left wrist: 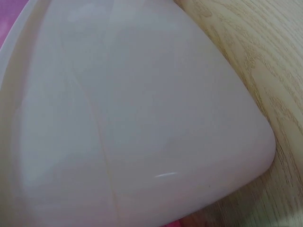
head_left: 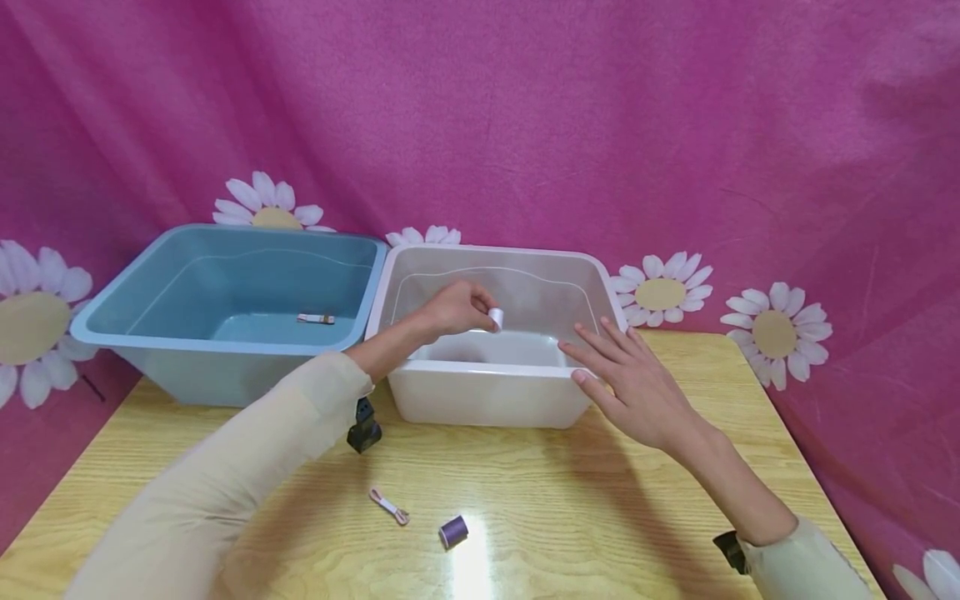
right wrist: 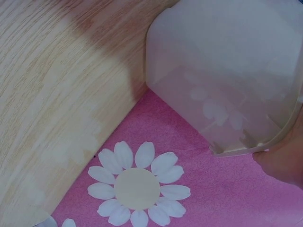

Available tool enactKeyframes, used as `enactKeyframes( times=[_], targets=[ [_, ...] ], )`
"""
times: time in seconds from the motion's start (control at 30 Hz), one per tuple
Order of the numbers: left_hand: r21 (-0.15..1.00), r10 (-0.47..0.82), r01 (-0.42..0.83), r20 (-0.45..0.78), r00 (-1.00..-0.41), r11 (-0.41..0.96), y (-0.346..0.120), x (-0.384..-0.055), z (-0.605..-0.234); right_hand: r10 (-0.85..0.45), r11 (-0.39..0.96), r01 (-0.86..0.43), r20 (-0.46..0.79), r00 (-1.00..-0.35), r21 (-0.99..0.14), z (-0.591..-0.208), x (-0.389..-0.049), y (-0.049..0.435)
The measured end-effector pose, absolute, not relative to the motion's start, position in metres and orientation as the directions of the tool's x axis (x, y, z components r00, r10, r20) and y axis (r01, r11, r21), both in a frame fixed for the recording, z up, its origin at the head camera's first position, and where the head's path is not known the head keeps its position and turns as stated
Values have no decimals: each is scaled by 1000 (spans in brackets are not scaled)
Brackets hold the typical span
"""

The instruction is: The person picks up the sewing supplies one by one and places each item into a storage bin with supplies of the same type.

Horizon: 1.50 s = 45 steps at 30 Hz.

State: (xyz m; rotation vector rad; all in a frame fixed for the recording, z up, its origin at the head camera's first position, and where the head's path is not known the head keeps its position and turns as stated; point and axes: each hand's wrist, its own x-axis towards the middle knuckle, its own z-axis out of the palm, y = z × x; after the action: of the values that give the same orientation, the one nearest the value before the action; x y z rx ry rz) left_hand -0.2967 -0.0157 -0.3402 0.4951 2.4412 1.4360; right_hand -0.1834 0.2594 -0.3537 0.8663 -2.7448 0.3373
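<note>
My left hand (head_left: 459,308) reaches over the white tub (head_left: 487,393) and pinches a small white thread spool (head_left: 496,317) between thumb and fingers, inside the rim's outline. At the tub's right end, my right hand (head_left: 633,383) lies with fingers spread across the rim. In the right wrist view a bit of that hand (right wrist: 284,163) meets the tub's edge. The left wrist view holds only the tub's outer wall (left wrist: 142,104) and some tabletop. On the table nearer me lie a purple thread spool (head_left: 453,532) and a small banded bundle of pinkish cord (head_left: 389,506).
A blue tub (head_left: 225,347) stands against the white one on its left, with a small banded bundle (head_left: 316,318) inside. Both tubs sit at the back of the wooden table (head_left: 540,500), before a pink cloth (head_left: 525,125) printed with daisies.
</note>
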Motion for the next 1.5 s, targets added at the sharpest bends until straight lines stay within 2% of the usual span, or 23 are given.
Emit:
enactKeyframes(
  times=[0.57,1.5],
  targets=[
    [869,427,144,-82,-901,473,-14,-296,-336,-532,795,-589,302,-791,-144,-352,-184,258],
    [848,411,187,-39,-911,496,-16,-297,-336,-530,793,-591,307,-790,-150,-354,-185,259]
  ],
)
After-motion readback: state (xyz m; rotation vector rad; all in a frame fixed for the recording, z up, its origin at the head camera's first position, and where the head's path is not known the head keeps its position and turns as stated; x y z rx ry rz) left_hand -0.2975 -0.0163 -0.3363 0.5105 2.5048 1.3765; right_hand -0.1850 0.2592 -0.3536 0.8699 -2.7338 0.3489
